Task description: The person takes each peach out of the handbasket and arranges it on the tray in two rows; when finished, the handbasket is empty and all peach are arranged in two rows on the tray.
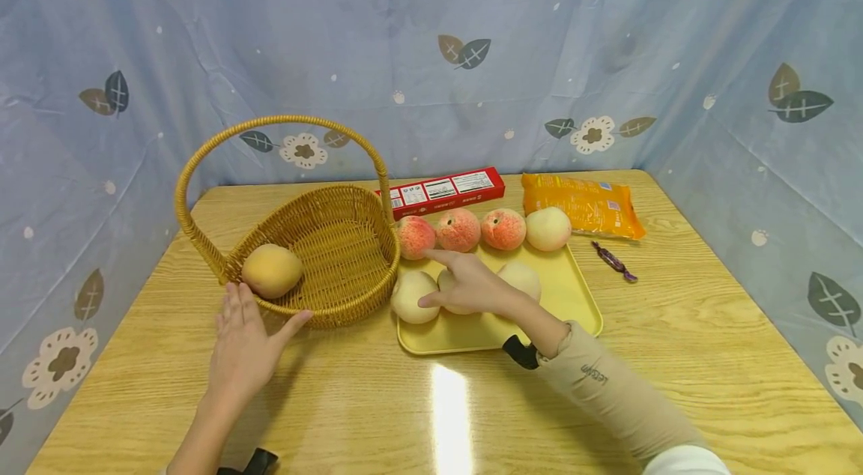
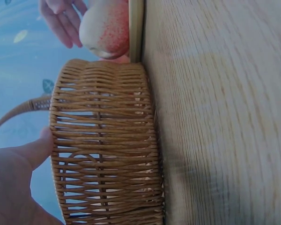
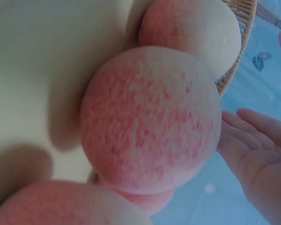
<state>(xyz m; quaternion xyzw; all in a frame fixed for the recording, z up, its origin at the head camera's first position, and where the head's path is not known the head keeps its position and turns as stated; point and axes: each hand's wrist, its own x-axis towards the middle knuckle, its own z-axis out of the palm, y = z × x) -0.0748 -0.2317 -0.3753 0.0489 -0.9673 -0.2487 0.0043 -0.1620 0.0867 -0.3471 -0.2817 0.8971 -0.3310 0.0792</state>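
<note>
My left hand [image 1: 246, 348] rests at the front left rim of a wicker basket [image 1: 357, 310], its fingers straight and thumb spread along the edge. In the left wrist view the thumb [image 2: 40, 145] touches the basket's rim. A yellow mango-like fruit [image 1: 273, 270] lies inside, at the basket's left. My right hand [image 1: 472, 284] reaches over the front row of pale peaches on a yellow tray [image 1: 569, 303]. It partly covers the middle peach [image 3: 152, 119]; its fingers look extended beside that fruit in the right wrist view. The left peach [image 1: 414, 297] sits by its thumb.
Behind the front row lie red peaches [image 1: 458, 230] and one pale peach [image 1: 548, 228]. A red box [image 1: 445, 190] and an orange packet [image 1: 580, 205] lie at the back. A purple-wrapped candy [image 1: 613, 261] is right of the tray. The basket's tall handle [image 1: 290, 119] arches up.
</note>
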